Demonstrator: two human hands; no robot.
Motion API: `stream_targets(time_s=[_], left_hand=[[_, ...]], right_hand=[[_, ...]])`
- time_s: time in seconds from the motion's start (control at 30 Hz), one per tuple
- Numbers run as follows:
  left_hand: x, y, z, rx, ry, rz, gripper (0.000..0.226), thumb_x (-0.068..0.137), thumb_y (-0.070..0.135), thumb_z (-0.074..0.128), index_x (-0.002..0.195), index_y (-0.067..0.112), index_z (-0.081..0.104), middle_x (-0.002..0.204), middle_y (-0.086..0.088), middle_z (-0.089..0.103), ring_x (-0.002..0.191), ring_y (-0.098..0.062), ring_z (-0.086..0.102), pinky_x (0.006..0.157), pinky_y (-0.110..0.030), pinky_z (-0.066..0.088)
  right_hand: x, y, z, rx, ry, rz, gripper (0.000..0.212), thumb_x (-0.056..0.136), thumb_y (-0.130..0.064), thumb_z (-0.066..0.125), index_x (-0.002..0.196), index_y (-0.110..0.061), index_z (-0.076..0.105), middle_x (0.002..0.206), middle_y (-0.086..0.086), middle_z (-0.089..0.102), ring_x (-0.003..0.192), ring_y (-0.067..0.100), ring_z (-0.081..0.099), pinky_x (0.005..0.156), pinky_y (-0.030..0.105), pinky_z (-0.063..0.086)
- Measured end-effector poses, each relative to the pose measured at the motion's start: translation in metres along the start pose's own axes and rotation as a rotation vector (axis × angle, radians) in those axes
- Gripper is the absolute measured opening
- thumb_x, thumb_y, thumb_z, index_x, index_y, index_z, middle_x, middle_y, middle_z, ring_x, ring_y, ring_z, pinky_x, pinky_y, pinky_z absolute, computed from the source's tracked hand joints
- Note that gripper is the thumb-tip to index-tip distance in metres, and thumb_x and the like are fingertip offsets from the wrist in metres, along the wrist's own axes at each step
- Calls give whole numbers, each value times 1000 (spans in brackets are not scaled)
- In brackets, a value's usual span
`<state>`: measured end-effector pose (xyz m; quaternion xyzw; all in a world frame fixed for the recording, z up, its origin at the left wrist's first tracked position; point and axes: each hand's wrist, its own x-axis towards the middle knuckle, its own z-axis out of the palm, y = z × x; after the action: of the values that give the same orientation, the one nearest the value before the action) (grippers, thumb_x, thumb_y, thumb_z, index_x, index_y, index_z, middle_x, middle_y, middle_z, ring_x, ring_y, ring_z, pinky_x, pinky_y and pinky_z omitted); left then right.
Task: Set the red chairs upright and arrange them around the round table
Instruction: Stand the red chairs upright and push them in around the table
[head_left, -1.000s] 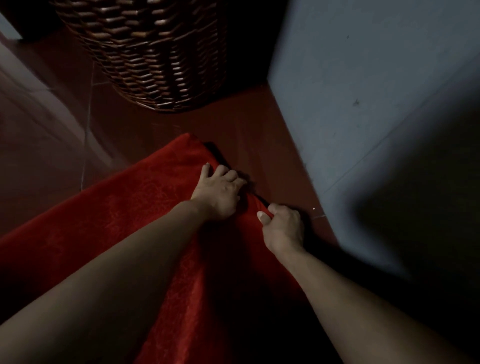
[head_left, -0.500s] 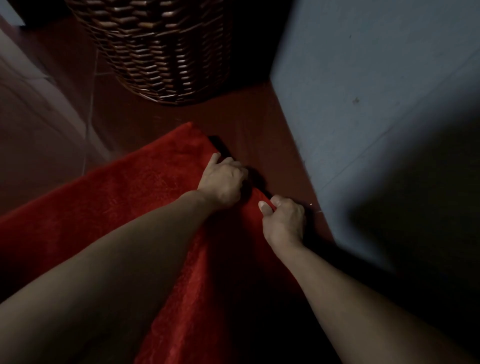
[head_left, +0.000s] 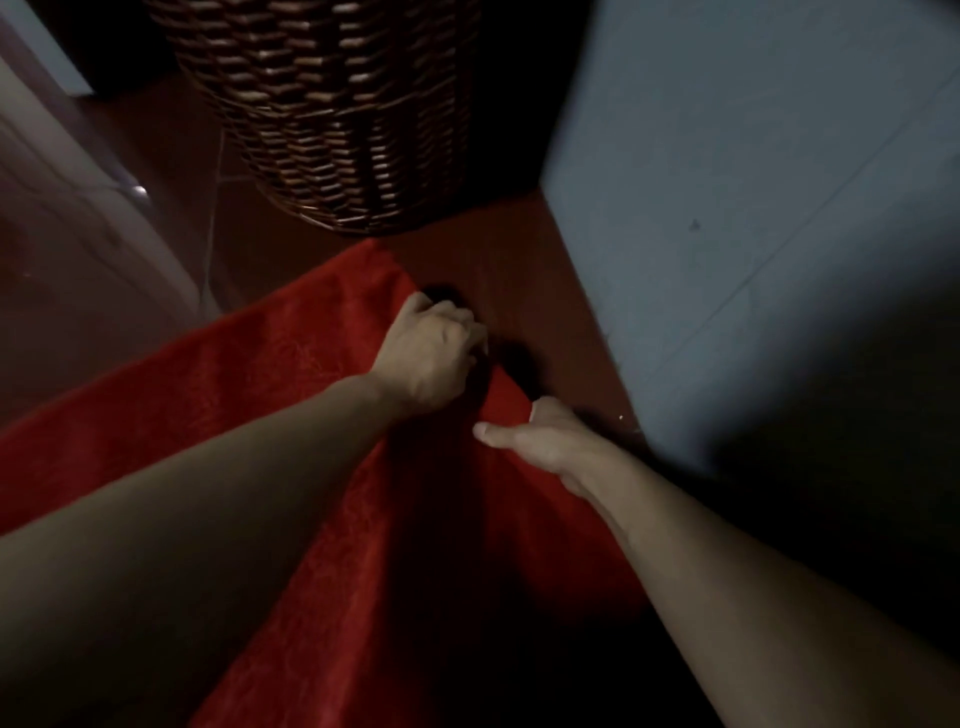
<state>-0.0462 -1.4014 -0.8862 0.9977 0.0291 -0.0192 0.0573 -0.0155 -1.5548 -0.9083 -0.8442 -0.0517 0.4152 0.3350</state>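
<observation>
Dim, soft blur, heavy shadows

- A dim indoor room, most likely in a home or a dining venue; which of the two cannot be told.
- The floor (head_left: 514, 249) is dark reddish-brown and glossy, with thin tile joints showing.
- A tall dark-brown woven wicker basket (head_left: 343, 109) stands on it.
- A plain pale blue-grey wall (head_left: 753, 171) meets the floor beside it.
- Patterned red fabric (head_left: 249, 364) drapes over furniture.

Dark woven wicker basket (head_left: 337, 119) on reddish floor (head_left: 104, 291), beside grey wall (head_left: 753, 182)
</observation>
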Motion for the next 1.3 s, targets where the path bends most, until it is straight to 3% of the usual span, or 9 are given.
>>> stream_targets(time_s=[0.13,0.27,0.57,0.93,1.17,1.3], left_hand=[[-23,-4,-9,-71,-35,-17,44,88,26,58,131,31,50,138,13,46,135,-10,29,112,-42,11],[-41,0,-23,-114,-85,-39,60,92,30,54,146,33,28,153,14,24,144,-9,8,115,-51,7],[-86,14,-163,-143,3,-102,64,90,24,51,148,31,25,156,11,17,145,-12,2,114,-57,5],[-204,18,-405,-125,20,-189,67,83,17,59,144,31,34,153,7,24,144,-19,8,109,-62,18],[-306,7,-537,-186,28,-284,58,80,18,57,136,26,45,150,5,32,142,-22,18,102,-58,35],[-362,7,-588,-181,27,-398,59,84,13,56,140,26,42,156,6,23,145,-18,11,99,-50,40]], right_hand=[[-10,-4,0,-134,66,-3,62,75,-50,75,117,-8,59,117,11,64,104,27,62,89,35,51],[-28,-20,-9,-180,97,19,74,71,-57,74,125,-11,54,124,8,59,109,25,60,91,36,50],[-141,-110,-44,-183,162,2,73,64,-62,75,116,-13,60,110,6,65,94,26,65,83,37,55],[-351,-257,-60,-178,13,-87,41,70,-50,73,100,-22,70,92,0,70,79,20,68,77,34,57],[-486,-351,-43,-397,-126,-215,53,78,-45,68,124,-22,54,119,5,63,108,27,60,93,35,47],[-546,-395,-31,-498,-276,-340,70,80,-38,68,140,-22,37,134,5,53,125,26,48,102,34,39]])
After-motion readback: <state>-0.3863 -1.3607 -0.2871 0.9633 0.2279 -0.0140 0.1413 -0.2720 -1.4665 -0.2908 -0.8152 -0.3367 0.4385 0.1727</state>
